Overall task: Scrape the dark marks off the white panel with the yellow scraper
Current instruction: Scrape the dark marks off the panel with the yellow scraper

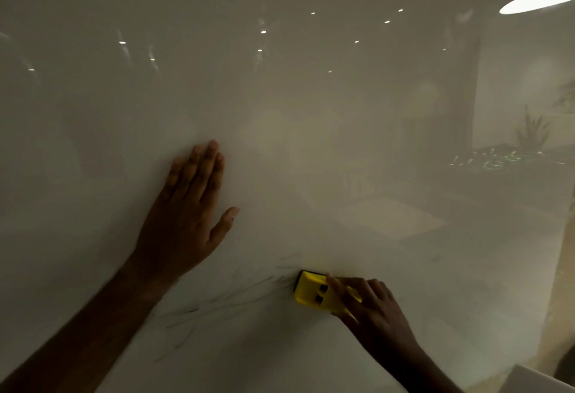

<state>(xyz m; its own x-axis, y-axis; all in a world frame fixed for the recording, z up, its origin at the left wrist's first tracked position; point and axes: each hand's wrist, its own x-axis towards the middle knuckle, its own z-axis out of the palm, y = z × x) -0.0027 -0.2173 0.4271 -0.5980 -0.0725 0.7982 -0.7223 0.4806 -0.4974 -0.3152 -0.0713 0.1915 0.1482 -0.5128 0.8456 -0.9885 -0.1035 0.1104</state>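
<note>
Here the right hand point(370, 305) grips the yellow plastic scraper point(314, 291), its dark blade edge facing left on the glossy white panel point(280, 143); the faint dark pencil-like marks point(224, 302) lie leftward of it, below the flat, open-fingered left hand point(186, 209).

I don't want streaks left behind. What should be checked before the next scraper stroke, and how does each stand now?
1. Right hand grips the scraper: ok.
2. Scraper's dark edge lies against the panel: ok.
3. Left hand rests flat on the panel, apart from the scraper: ok.
4. Marks gone: not ok; faint lines remain left of the scraper.
5. Blade edge clean: cannot tell.
</note>
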